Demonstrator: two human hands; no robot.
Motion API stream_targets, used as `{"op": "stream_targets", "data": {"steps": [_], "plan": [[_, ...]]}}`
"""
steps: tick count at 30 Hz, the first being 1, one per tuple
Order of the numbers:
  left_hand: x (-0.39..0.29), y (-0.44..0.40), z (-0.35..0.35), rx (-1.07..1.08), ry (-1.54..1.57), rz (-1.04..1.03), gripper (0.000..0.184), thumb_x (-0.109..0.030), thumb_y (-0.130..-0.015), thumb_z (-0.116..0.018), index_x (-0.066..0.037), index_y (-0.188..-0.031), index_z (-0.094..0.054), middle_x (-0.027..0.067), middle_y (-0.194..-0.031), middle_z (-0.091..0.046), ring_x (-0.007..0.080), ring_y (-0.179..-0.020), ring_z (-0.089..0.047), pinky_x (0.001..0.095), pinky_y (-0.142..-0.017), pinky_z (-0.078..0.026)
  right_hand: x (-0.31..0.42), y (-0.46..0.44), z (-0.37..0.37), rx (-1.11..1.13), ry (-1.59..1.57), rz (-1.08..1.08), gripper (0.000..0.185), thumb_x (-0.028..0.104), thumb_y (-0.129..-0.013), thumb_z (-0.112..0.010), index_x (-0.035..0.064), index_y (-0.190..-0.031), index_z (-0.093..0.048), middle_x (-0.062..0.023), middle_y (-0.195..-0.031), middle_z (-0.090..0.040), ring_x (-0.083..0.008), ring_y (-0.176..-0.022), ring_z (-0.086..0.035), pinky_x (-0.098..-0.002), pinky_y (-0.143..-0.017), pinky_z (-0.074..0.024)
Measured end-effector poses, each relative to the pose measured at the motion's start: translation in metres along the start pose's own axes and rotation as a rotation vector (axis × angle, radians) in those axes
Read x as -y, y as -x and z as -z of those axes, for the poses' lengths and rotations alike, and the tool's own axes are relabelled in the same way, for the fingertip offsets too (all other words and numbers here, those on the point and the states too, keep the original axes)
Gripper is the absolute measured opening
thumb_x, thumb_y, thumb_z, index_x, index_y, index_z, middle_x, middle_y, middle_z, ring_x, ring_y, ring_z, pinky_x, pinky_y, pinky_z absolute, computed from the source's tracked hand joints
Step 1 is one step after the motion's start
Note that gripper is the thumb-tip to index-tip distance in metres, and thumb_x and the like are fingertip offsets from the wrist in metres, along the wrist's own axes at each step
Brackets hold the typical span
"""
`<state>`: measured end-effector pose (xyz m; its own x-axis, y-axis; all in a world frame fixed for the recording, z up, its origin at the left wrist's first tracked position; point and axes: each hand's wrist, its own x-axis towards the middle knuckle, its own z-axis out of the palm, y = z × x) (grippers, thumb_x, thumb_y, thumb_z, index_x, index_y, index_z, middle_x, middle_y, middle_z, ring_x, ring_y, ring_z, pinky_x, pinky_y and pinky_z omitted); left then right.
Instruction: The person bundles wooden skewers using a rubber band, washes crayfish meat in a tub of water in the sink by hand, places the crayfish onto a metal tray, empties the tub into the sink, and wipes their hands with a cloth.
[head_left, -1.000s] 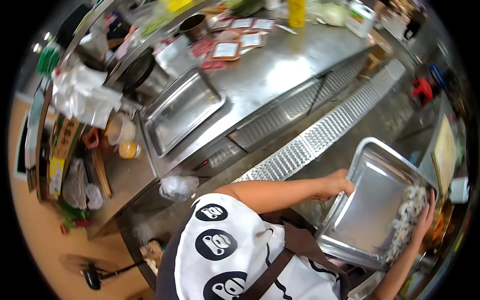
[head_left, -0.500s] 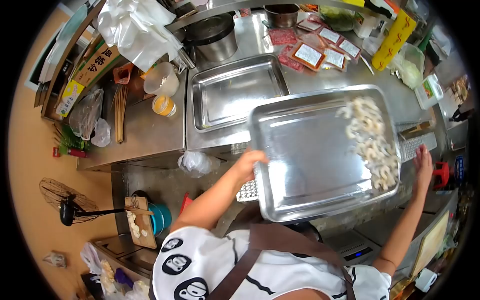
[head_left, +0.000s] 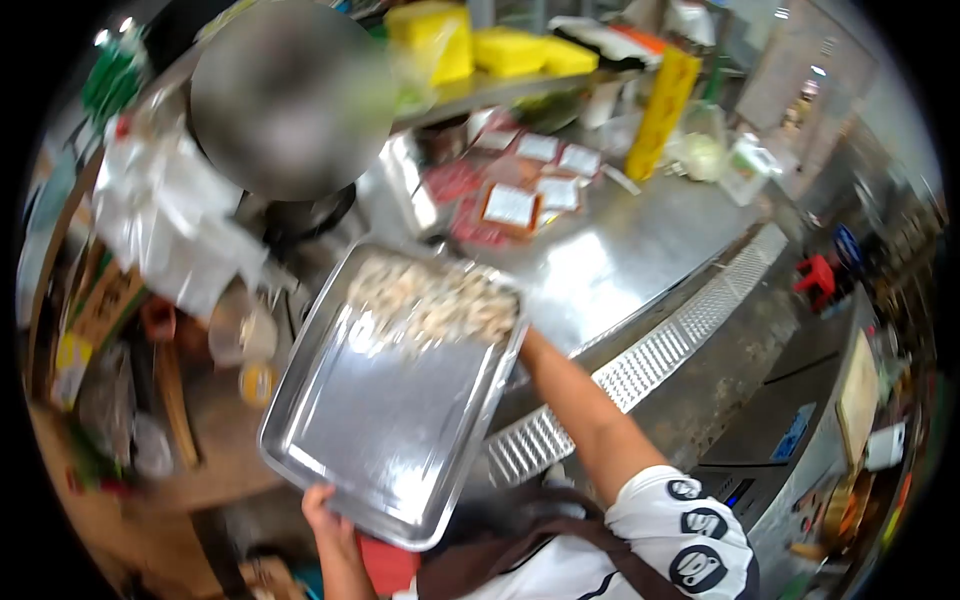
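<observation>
A rectangular metal tray [head_left: 375, 420] is held up, turned at an angle, with peeled shrimp [head_left: 430, 305] heaped along its far end. My left hand [head_left: 325, 510] grips the tray's near left edge, fingers curled at the rim. At the tray's far right side my right hand meets the rim; the hand is mostly hidden by the tray, and only the wrist [head_left: 535, 352] and forearm show clearly. The held tray covers part of the steel counter [head_left: 625, 235] behind it.
Packs of red meat with white labels [head_left: 510, 205] lie on the counter. A yellow roll box [head_left: 663, 115] stands farther right, near a white jug [head_left: 748, 170]. A perforated metal strip [head_left: 650, 360] runs along the counter front. White plastic bags [head_left: 165, 215] hang left.
The tray has swung left and turned, so the shrimp end now points away from me. My right hand has moved from beside the tray to its rim. The view has shifted right.
</observation>
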<state>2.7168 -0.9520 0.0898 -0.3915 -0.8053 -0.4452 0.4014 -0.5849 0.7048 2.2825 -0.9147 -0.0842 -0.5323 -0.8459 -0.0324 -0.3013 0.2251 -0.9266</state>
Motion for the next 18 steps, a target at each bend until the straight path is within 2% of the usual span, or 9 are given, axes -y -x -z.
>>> {"op": "stream_targets", "data": {"steps": [2,3,4,6,8,10,13,14,18], "plan": [[-0.009,-0.013,0.002,-0.089,0.004,-0.094,0.029,-0.009,-0.060,-0.050,0.003,-0.086,-0.056,0.0130,-0.086,-0.060,0.0283,-0.081,-0.059,0.0385,-0.076,-0.050,-0.027,-0.026,-0.012,0.017,0.308,0.337,0.034,0.018,-0.076,-0.059,-0.0022,-0.102,-0.057,-0.0208,-0.098,-0.061,-0.0320,-0.091,-0.059,-0.0382,-0.079,-0.0481],[-0.017,-0.022,0.011,-0.054,-0.004,-0.098,0.029,-0.009,-0.060,-0.050,0.003,-0.086,-0.056,0.0130,-0.086,-0.060,0.0283,-0.081,-0.059,0.0385,-0.076,-0.050,-0.036,-0.032,-0.014,0.007,0.365,0.357,0.033,0.017,-0.075,-0.059,-0.0024,-0.101,-0.057,-0.0220,-0.097,-0.061,-0.0333,-0.091,-0.059,-0.0388,-0.079,-0.0481],[-0.019,-0.027,0.020,-0.035,-0.019,-0.096,0.028,-0.009,-0.060,-0.050,0.003,-0.086,-0.056,0.0122,-0.084,-0.060,0.0271,-0.079,-0.059,0.0374,-0.074,-0.050,-0.043,-0.032,-0.012,-0.002,0.384,0.314,0.032,0.017,-0.074,-0.059,-0.0025,-0.101,-0.058,-0.0231,-0.097,-0.061,-0.0346,-0.092,-0.059,-0.0395,-0.079,-0.0481],[-0.030,-0.044,0.029,-0.006,-0.037,-0.087,0.027,-0.009,-0.060,-0.050,0.003,-0.085,-0.056,0.0114,-0.082,-0.059,0.0260,-0.077,-0.059,0.0362,-0.071,-0.050,0.020,0.017,0.013,0.026,0.302,-0.293,0.026,0.014,-0.073,-0.056,-0.0012,-0.094,-0.059,-0.0265,-0.092,-0.059,-0.0404,-0.090,-0.057,-0.0430,-0.079,-0.0466],[-0.033,-0.059,0.036,0.008,-0.011,-0.021,0.026,-0.009,-0.060,-0.051,0.002,-0.083,-0.056,0.0101,-0.079,-0.059,0.0246,-0.074,-0.059,0.0348,-0.068,-0.050,0.064,0.073,0.043,-0.114,0.475,-0.145,0.025,0.016,-0.073,-0.056,0.0001,-0.092,-0.060,-0.0246,-0.091,-0.060,-0.0398,-0.087,-0.057,-0.0441,-0.077,-0.0461],[-0.035,-0.074,0.045,0.012,-0.003,0.019,0.026,-0.009,-0.060,-0.051,0.002,-0.082,-0.057,0.0108,-0.078,-0.059,0.0256,-0.075,-0.058,0.0350,-0.070,-0.050,0.059,0.122,0.074,-0.159,0.351,-0.175,0.030,0.022,-0.074,-0.059,-0.0012,-0.093,-0.058,-0.0233,-0.086,-0.060,-0.0360,-0.081,-0.059,-0.0412,-0.071,-0.0467],[-0.036,-0.085,0.027,0.041,0.020,0.043,0.031,-0.008,-0.059,-0.050,0.003,-0.087,-0.056,0.0126,-0.084,-0.059,0.0280,-0.078,-0.058,0.0379,-0.074,-0.049,0.079,0.208,0.128,-0.231,0.244,-0.309,0.030,0.015,-0.074,-0.060,-0.0009,-0.100,-0.060,-0.0136,-0.081,-0.063,-0.0182,-0.074,-0.058,-0.0331,-0.070,-0.0471],[-0.034,-0.094,0.030,0.068,0.022,0.064,0.033,-0.008,-0.059,-0.050,0.004,-0.089,-0.055,0.0130,-0.085,-0.058,0.0285,-0.079,-0.058,0.0383,-0.075,-0.049,0.104,0.236,0.143,-0.245,0.281,-0.452,0.030,0.014,-0.075,-0.061,-0.0003,-0.101,-0.060,-0.0115,-0.084,-0.064,-0.0160,-0.076,-0.057,-0.0323,-0.071,-0.0469],[-0.015,-0.131,0.049,0.076,0.034,0.136,0.029,-0.006,-0.059,-0.051,0.003,-0.086,-0.056,0.0124,-0.085,-0.058,0.0285,-0.081,-0.057,0.0378,-0.075,-0.049,0.068,0.370,0.194,-0.542,0.052,-0.582,0.022,0.005,-0.076,-0.060,-0.0013,-0.097,-0.060,-0.0019,-0.084,-0.060,-0.0094,-0.077,-0.053,-0.0266,-0.070,-0.0444]]}}
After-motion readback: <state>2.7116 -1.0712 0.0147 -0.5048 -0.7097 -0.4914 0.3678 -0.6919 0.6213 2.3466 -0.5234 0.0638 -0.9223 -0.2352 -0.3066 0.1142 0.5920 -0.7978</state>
